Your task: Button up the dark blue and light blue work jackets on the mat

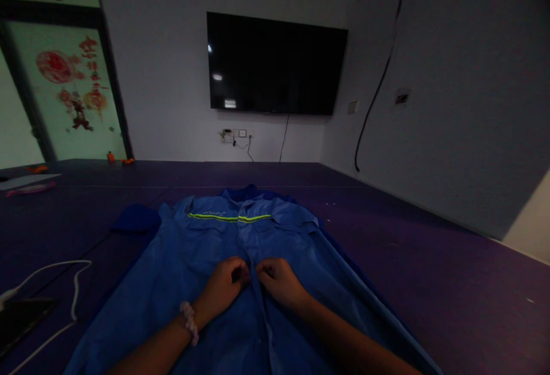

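Observation:
A blue work jacket [197,249] with a yellow-green stripe across the chest lies spread on the purple surface, its collar pointing away from me. My left hand [227,283], with a pale scrunchie [189,323] on the wrist, pinches the front edge of the jacket at mid-length. Opposite it, my right hand [279,280] pinches the other side of the same front opening. The fingertips of both hands almost meet at the placket [258,300]. Whether a button sits between them is hidden by the fingers.
A dark blue cap [136,218] lies left of the jacket. At the lower left are a white cable [76,289] and a dark flat device [26,320]. A television [277,65] hangs on the far wall, and a black cable [378,91] dangles along the right wall.

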